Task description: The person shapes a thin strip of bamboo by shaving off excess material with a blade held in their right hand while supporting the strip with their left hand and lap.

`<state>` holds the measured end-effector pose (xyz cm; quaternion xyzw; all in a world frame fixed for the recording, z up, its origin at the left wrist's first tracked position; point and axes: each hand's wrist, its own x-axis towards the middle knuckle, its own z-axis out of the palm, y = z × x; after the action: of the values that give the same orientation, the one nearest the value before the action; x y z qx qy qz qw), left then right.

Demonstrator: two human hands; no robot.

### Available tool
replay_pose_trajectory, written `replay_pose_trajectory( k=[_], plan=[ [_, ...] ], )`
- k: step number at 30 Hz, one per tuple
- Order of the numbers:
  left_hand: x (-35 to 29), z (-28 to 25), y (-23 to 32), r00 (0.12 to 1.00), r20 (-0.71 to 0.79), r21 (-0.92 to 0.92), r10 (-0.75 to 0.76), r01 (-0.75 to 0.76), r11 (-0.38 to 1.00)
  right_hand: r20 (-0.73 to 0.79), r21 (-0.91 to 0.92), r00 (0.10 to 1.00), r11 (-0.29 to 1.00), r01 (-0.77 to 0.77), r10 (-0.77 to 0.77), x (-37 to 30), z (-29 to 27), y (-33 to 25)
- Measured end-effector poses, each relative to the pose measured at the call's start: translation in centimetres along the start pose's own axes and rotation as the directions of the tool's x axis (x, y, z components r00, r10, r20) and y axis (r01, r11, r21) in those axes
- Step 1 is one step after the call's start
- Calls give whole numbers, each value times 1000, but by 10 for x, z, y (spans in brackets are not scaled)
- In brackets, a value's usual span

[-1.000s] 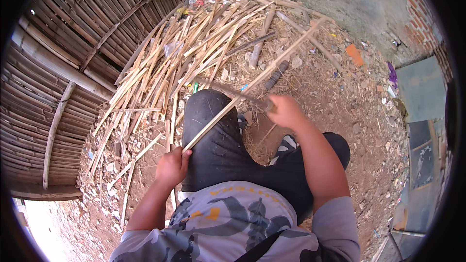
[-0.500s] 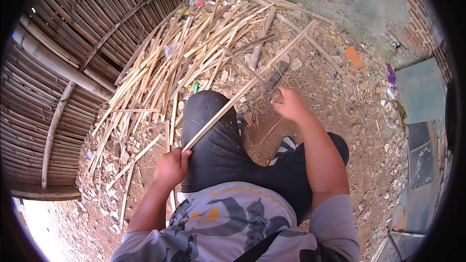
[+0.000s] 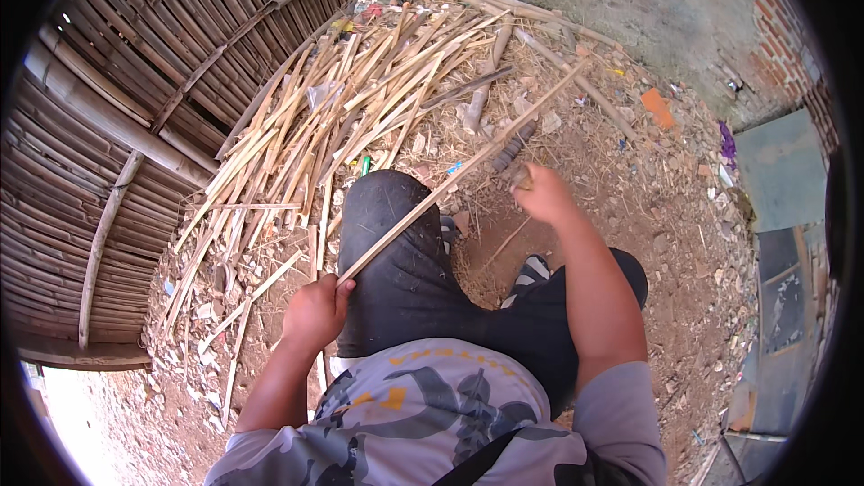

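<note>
Across my left knee lies the strip (image 3: 450, 182), its near end clenched in my left hand (image 3: 315, 310) beside the thigh — that grip has not shifted over the last second. Beyond it, the pile (image 3: 360, 90) of split bamboo sits against the woven fence (image 3: 117, 117). My right hand (image 3: 540, 193) has moved up and outward along the strip; it is closed on a dark tool (image 3: 515, 146) — I judge another paring stroke is under way. Farther right, litter on the dirt: an orange flat piece (image 3: 657, 108), a purple scrap (image 3: 727, 139), too small to read.
</note>
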<state>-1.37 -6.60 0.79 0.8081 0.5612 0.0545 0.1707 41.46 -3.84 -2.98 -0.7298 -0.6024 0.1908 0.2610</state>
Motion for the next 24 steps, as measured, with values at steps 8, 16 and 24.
replay_pose_trajectory(
  k=[8, 16, 24],
  plan=[
    [3, -3, -4, 994, 102, -44, -44, 49, 998, 309, -139, 912, 936, 323, -269, -27, 10, -68],
    [2, 0, 0, 1000, 23, -11, -4, 4, 1000, -50, 23, 997, 998, -61, 62, 2, -9, 0],
    [3, 0, -6, 999, 32, -66, 10, -8, 998, 271, -185, 930, 935, 302, -247, -24, -4, -58]
  ],
)
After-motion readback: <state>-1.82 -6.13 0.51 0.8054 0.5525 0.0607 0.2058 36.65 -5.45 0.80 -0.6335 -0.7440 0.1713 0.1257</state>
